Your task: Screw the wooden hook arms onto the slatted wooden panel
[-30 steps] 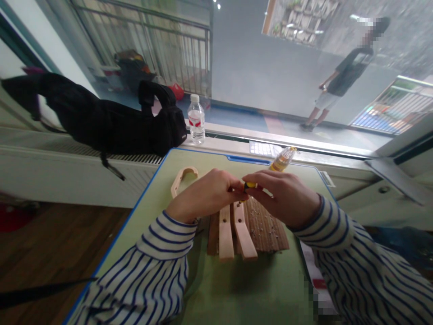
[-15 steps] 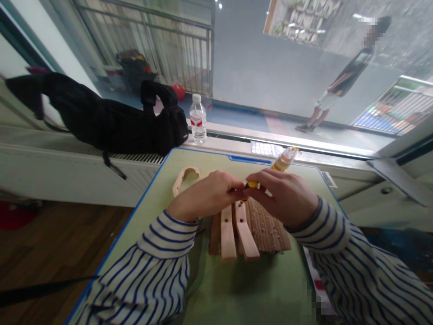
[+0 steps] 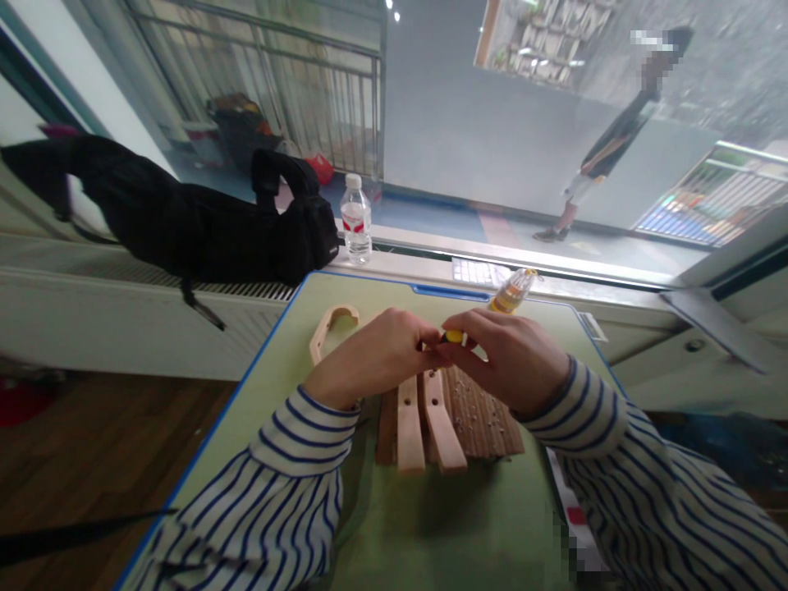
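My right hand [image 3: 508, 353] is closed round the yellow and black handle of a short screwdriver [image 3: 454, 336]. The fingertips of my left hand [image 3: 385, 353] pinch the same screwdriver from the other side. Its tip is hidden behind the fingers. Below the hands, two pale angled wooden pieces [image 3: 411, 435] with drilled holes lie side by side on a brown grooved wooden board [image 3: 483, 423]. Many small screw-like specks dot the board's right part. A curved wooden hook piece [image 3: 323, 332] lies left of my left wrist.
The pale green table [image 3: 455, 525] has a blue edge. A clear bottle with yellow contents [image 3: 514, 291] is at its far side. On the sill stand a water bottle [image 3: 355, 222] and a black bag [image 3: 203, 222]. Beyond the glass a person [image 3: 616, 139] is visible.
The view has shifted slightly, so most things appear a little further left. Both hands keep their hold on the screwdriver; the person behind the glass has changed posture.
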`<state>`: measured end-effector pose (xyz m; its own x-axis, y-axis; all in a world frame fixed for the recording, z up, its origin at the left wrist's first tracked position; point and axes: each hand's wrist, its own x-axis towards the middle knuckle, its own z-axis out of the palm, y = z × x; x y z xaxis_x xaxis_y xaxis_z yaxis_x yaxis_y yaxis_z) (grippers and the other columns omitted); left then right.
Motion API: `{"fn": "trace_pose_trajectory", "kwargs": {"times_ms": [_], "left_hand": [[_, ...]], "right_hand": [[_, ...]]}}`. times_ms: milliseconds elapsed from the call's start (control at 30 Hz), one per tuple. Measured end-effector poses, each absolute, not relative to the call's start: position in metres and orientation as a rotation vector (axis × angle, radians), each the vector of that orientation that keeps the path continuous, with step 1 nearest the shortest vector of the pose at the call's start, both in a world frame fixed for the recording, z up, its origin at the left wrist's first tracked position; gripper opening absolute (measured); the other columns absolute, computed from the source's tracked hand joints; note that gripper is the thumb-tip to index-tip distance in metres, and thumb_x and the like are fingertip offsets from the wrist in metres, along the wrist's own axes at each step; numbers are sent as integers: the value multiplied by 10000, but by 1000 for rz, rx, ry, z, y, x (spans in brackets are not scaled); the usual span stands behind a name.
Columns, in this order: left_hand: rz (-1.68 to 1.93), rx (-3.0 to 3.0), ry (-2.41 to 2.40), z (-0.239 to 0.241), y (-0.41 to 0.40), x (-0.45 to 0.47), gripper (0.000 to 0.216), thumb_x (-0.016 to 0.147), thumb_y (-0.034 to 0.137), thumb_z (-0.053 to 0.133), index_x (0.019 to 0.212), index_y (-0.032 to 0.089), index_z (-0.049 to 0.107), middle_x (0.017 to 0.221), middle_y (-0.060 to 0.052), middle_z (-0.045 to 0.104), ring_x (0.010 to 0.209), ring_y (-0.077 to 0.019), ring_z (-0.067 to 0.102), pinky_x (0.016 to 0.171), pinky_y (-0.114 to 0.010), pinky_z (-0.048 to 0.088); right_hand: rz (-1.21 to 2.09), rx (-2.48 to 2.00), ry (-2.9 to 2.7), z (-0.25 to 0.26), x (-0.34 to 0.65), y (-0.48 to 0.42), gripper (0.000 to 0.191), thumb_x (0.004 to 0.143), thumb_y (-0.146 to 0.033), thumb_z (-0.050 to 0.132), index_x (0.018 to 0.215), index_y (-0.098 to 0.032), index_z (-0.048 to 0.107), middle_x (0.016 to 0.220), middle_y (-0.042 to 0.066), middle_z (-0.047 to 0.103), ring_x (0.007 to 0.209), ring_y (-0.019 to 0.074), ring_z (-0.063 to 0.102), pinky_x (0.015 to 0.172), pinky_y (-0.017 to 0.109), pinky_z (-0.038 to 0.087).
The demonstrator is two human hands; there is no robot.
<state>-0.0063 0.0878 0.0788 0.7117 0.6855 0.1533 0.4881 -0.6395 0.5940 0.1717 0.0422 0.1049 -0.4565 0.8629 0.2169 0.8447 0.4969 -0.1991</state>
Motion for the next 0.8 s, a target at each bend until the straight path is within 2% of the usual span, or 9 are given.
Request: {"fn": "trace_pose_trajectory", "kwargs": {"times_ms": [133, 267, 533, 800], "left_hand": [[501, 2381, 880, 75, 90, -8, 238, 829, 321, 527, 751, 182, 703, 685, -10, 663, 630, -116, 569, 561, -232, 319], [491, 2375, 868, 73, 90, -9, 244, 827, 330, 538, 713, 176, 689, 650, -5, 637, 623, -117, 552, 563, -237, 309], [449, 2367, 881, 72, 89, -10, 243, 843, 353, 527, 812, 191, 705, 696, -12, 636, 679, -137, 565, 605, -243, 332], [434, 2446, 821, 68, 91, -7, 277, 887, 351, 480, 787, 181, 674, 702, -18, 615, 698, -140, 563, 607, -244, 328]], "right_hand": [[142, -1362, -2487, 110, 172, 41, 321, 869, -340, 438, 1103, -175, 582, 998, 58, 659, 824, 161, 618, 718, 292, 441], [185, -1290, -2532, 110, 175, 41, 264, 856, -225, 428, 1045, -197, 610, 1045, 43, 658, 900, 154, 614, 766, 278, 442], [76, -1394, -2546, 112, 175, 42, 249, 872, -287, 445, 1003, -210, 641, 952, 38, 682, 818, 163, 628, 714, 283, 437], [-40, -1478, -2526, 112, 172, 41, 267, 874, -348, 455, 958, -185, 651, 818, 34, 665, 672, 154, 601, 602, 277, 399]]}}
